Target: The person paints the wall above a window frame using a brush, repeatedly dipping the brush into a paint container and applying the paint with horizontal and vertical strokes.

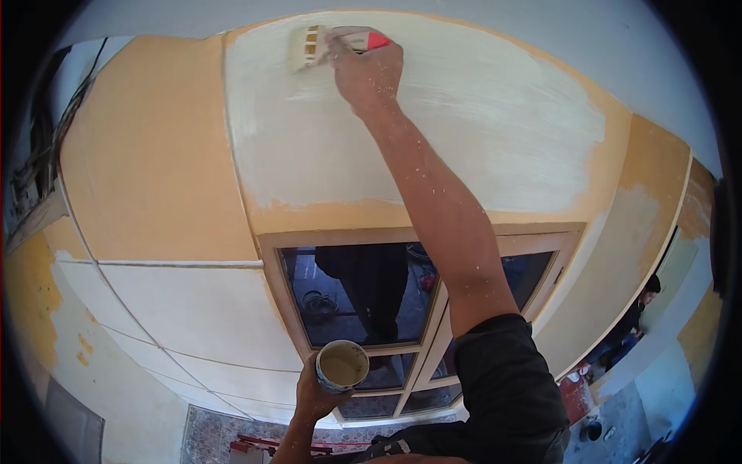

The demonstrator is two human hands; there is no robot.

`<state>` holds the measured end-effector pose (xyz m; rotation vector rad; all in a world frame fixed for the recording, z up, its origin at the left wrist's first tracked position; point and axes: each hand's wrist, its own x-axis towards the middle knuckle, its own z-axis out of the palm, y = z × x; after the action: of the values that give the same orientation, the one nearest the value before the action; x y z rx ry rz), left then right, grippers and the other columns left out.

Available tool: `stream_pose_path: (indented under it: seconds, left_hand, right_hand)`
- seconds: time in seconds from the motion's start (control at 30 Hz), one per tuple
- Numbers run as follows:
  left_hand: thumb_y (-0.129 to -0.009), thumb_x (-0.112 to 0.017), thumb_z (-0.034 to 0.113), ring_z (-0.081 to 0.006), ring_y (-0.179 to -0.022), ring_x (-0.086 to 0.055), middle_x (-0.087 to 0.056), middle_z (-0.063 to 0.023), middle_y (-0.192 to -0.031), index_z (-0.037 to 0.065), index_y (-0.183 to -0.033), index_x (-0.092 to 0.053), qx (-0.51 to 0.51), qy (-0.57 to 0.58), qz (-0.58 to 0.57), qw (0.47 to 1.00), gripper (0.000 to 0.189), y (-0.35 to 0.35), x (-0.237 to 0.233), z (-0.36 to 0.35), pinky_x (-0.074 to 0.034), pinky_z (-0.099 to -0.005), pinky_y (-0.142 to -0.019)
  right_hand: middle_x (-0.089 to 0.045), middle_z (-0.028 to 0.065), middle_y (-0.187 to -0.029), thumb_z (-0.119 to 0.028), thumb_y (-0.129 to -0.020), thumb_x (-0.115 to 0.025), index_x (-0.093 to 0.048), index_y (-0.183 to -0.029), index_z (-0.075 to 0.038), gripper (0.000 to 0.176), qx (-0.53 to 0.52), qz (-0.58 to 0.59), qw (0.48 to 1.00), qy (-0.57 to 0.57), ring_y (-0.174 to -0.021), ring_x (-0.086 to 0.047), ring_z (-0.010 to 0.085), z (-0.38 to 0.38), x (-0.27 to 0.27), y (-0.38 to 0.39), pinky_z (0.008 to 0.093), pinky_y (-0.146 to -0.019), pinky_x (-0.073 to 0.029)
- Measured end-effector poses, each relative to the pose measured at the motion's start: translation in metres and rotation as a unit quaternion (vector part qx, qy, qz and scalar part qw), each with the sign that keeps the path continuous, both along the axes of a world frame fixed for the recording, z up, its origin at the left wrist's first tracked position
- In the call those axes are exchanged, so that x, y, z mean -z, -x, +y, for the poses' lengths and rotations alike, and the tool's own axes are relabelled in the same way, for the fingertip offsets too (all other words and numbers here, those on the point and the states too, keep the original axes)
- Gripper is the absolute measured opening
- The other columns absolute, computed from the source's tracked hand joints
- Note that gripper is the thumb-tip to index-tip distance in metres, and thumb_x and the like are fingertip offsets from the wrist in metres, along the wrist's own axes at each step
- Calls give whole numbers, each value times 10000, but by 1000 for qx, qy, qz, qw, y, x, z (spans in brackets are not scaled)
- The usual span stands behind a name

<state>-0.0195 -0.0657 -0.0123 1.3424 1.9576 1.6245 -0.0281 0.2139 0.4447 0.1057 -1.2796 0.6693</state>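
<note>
High on the wall, my right hand (371,73) grips a wide paintbrush (313,46) with a red-tipped handle, its bristles against the wall near the top left of a freshly whitened patch (325,139). Streaks of wet white paint show around the brush. Lower down, my left hand (315,394) is wrapped round a paint pot (342,366), held in front of the window. Pale paint is visible inside it. White specks dot my right forearm.
Below the painted patch is a wooden-framed window (352,298) with dark reflecting panes. Orange wall (154,155) lies to the left, above white panels (193,301). Cables (73,108) hang at the far left. A person (638,309) is at the right, near a dark bucket (591,430) on the floor.
</note>
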Motion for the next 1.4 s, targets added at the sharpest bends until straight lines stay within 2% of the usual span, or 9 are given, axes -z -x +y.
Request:
stream_pose_path:
  seconds: [0.07,0.23,0.43,0.5,0.67,0.87,1.03,1.27,1.4]
  left_hand:
    - [-564,-982,141,-288,-1250,-610,-624,-133,-1324,58,-1402,-465,-3,35,22,999,988,-2,-5,-5,-503,-425,-1060]
    - [-565,-981,139,-290,-1244,-610,-623,-130,-1316,62,-1407,-453,-6,40,19,999,997,0,1,-3,-502,-420,-1058]
    - [-550,-976,162,-312,-1225,-624,-640,-138,-1288,71,-1371,-488,-5,15,11,1000,959,-1,0,2,-509,-433,-1040]
    - [-535,-973,180,-333,-1212,-635,-652,-149,-1270,76,-1341,-517,-18,6,12,1000,932,-4,-7,2,-517,-443,-1026]
    - [-548,-962,174,-343,-1201,-637,-649,-163,-1260,68,-1331,-520,-17,3,21,1000,905,-5,-8,1,-517,-447,-1018]
    - [-574,-977,175,-300,-1230,-626,-639,-138,-1294,69,-1386,-492,-5,10,57,998,951,-2,-5,0,-508,-422,-1044]
    - [-570,-977,174,-307,-1244,-621,-632,-141,-1312,67,-1399,-481,0,0,76,997,972,1,0,-1,-508,-432,-1047]
    - [-526,-980,162,-362,-1173,-633,-640,-151,-1238,78,-1306,-517,-6,-2,48,999,911,-2,-5,-1,-522,-456,-988]
    - [-552,-974,147,-297,-1248,-614,-625,-128,-1325,76,-1407,-472,3,21,36,999,995,-1,-2,-1,-501,-430,-1061]
  right_hand:
    - [-738,69,-805,-58,-881,-781,-755,-943,32,112,132,36,990,43,-656,-683,135,55,-11,-5,271,-625,-574]
    - [-751,92,-895,-82,-874,-794,-759,-1015,26,181,132,60,985,92,-731,-715,161,101,-5,-189,281,-660,-601]
    - [-766,88,-867,-216,-862,-816,-783,-1013,-26,246,370,73,916,135,-774,-740,189,141,-11,-333,329,-681,-588]
    - [-777,108,-863,-364,-884,-749,-795,-996,-139,255,594,63,793,117,-765,-745,268,123,-9,-342,401,-735,-579]
    - [-759,142,-906,-511,-930,-616,-777,-1008,-192,365,716,-89,685,106,-883,-728,385,106,-12,-261,501,-770,-569]
    - [-740,109,-867,-317,-928,-610,-745,-988,-156,219,588,-121,792,-113,-799,-718,346,-15,-9,-49,499,-713,-547]
    - [-708,136,-828,-167,-835,-698,-713,-880,-99,83,317,-68,924,-204,-777,-687,379,-106,-5,60,516,-755,-534]
    - [-737,180,-838,-399,-883,-723,-750,-898,-87,314,310,-55,946,-80,-821,-704,402,-38,1,-17,510,-788,-544]
    - [-769,77,-821,-374,-874,-791,-793,-955,-83,302,429,0,903,-14,-757,-731,184,61,8,-169,357,-719,-549]
